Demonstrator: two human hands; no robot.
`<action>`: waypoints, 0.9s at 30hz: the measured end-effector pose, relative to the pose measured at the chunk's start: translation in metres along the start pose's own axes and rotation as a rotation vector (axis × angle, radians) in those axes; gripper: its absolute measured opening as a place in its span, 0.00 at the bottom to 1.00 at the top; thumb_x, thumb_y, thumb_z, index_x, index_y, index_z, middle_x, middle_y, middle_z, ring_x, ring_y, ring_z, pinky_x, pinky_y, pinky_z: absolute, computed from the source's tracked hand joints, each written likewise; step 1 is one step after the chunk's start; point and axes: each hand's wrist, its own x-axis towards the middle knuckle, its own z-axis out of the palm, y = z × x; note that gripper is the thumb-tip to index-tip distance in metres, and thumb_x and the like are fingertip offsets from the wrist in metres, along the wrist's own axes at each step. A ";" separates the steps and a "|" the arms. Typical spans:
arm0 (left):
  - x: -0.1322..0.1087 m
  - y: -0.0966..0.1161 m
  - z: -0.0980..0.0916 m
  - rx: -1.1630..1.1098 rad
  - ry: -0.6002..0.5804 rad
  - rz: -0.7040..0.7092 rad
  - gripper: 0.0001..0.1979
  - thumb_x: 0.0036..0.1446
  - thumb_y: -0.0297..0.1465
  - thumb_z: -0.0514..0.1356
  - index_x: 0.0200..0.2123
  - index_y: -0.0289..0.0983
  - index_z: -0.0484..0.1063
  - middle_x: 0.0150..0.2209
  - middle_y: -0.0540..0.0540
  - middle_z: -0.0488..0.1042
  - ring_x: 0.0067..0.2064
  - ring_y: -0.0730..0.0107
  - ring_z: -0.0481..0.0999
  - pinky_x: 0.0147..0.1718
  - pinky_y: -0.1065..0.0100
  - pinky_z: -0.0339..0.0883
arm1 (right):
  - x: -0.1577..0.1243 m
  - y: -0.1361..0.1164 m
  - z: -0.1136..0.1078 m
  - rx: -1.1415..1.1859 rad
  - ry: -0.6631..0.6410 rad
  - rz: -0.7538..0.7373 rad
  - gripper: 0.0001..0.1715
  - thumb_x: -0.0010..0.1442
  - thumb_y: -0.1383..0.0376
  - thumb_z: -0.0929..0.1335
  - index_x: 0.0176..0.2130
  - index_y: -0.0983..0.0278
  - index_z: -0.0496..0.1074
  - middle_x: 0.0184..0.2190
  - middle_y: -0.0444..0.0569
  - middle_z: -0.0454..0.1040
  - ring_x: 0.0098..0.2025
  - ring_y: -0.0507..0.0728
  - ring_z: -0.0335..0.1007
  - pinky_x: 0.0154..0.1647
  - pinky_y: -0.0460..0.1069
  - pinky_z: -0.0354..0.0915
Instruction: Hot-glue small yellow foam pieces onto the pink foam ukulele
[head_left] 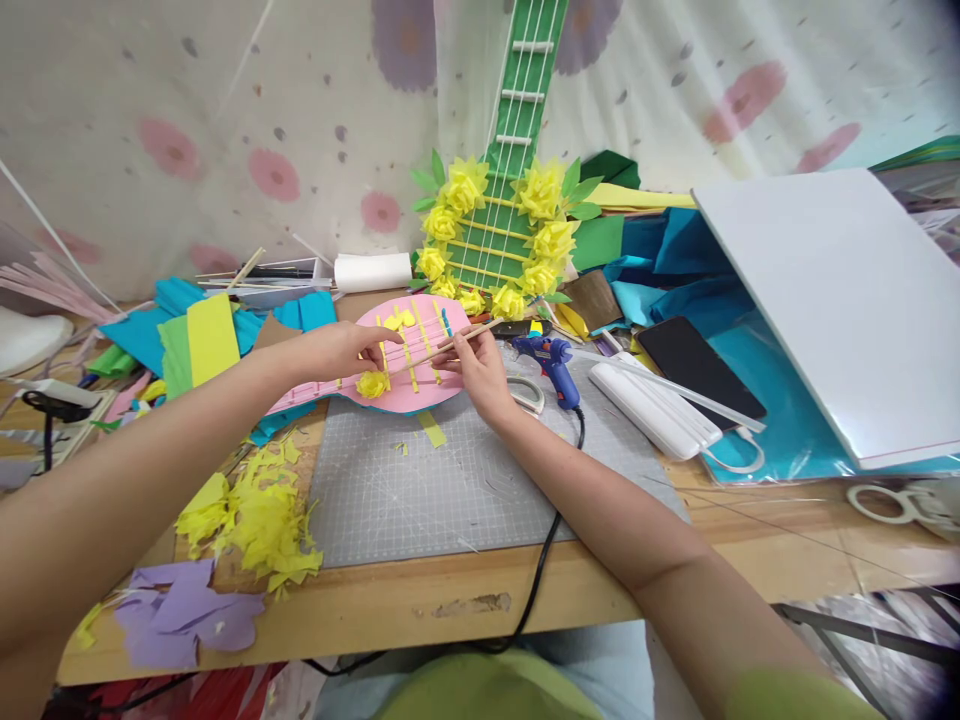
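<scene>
A pink paper guitar with yellow crosswise strips and pale strings lies on the grey cutting mat. A yellow paper flower sits on its lower edge, and a yellow bow-like piece is near the top. My left hand reaches over the guitar's left part, index finger stretched out and the other fingers bent, holding nothing I can see. My right hand is closed on a thin wooden stick, which slants across the guitar's body. A blue glue gun lies right of that hand.
Behind stands a green paper guitar ringed with yellow flowers. Yellow scraps and purple paper lie at the left front. To the right are a black phone, a white power bank and a white board. The glue gun's cord crosses the mat.
</scene>
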 end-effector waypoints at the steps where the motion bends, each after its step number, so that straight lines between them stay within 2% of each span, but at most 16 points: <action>1: -0.001 0.002 -0.001 0.008 -0.002 -0.005 0.32 0.51 0.34 0.53 0.61 0.45 0.59 0.43 0.48 0.78 0.41 0.64 0.76 0.38 0.69 0.64 | 0.000 0.000 0.000 0.001 0.005 0.000 0.16 0.58 0.55 0.67 0.35 0.59 0.57 0.28 0.39 0.70 0.30 0.50 0.75 0.33 0.49 0.75; 7: -0.007 0.013 -0.005 0.033 -0.010 0.004 0.32 0.52 0.36 0.52 0.62 0.45 0.58 0.42 0.48 0.78 0.40 0.65 0.76 0.38 0.70 0.64 | -0.002 -0.001 0.001 0.004 -0.004 -0.008 0.16 0.57 0.54 0.67 0.35 0.59 0.57 0.29 0.39 0.70 0.31 0.50 0.76 0.34 0.49 0.75; 12: -0.009 0.012 -0.006 0.055 0.050 -0.031 0.27 0.58 0.41 0.47 0.60 0.43 0.61 0.41 0.47 0.79 0.38 0.65 0.76 0.38 0.68 0.64 | -0.001 -0.002 0.001 -0.008 0.003 0.012 0.16 0.57 0.55 0.67 0.35 0.60 0.57 0.28 0.38 0.71 0.26 0.49 0.74 0.30 0.48 0.74; 16: -0.011 0.001 -0.004 -0.101 0.101 -0.019 0.27 0.60 0.44 0.43 0.59 0.41 0.61 0.40 0.48 0.79 0.41 0.67 0.76 0.41 0.69 0.66 | 0.001 -0.004 -0.002 -0.006 0.035 0.000 0.16 0.57 0.56 0.67 0.36 0.60 0.57 0.27 0.37 0.70 0.25 0.48 0.73 0.31 0.47 0.74; 20: -0.014 -0.009 0.000 -0.303 0.172 -0.075 0.29 0.60 0.47 0.43 0.58 0.39 0.62 0.39 0.45 0.79 0.41 0.65 0.77 0.42 0.66 0.68 | 0.000 -0.005 -0.001 -0.018 0.033 -0.007 0.16 0.58 0.56 0.67 0.36 0.60 0.57 0.28 0.38 0.70 0.27 0.48 0.74 0.32 0.47 0.74; 23: -0.015 -0.007 0.005 -0.418 0.156 -0.078 0.31 0.59 0.49 0.44 0.59 0.37 0.60 0.42 0.42 0.78 0.44 0.63 0.77 0.43 0.64 0.69 | -0.003 -0.005 0.001 -0.022 0.001 -0.008 0.16 0.58 0.54 0.67 0.35 0.60 0.57 0.29 0.39 0.71 0.27 0.48 0.73 0.31 0.46 0.73; 27: -0.015 0.002 0.011 -0.461 0.113 -0.017 0.31 0.59 0.50 0.44 0.56 0.36 0.62 0.43 0.41 0.78 0.45 0.62 0.76 0.44 0.61 0.69 | -0.005 -0.005 0.002 -0.015 -0.007 -0.013 0.17 0.56 0.53 0.68 0.35 0.60 0.57 0.29 0.38 0.71 0.26 0.47 0.73 0.31 0.46 0.74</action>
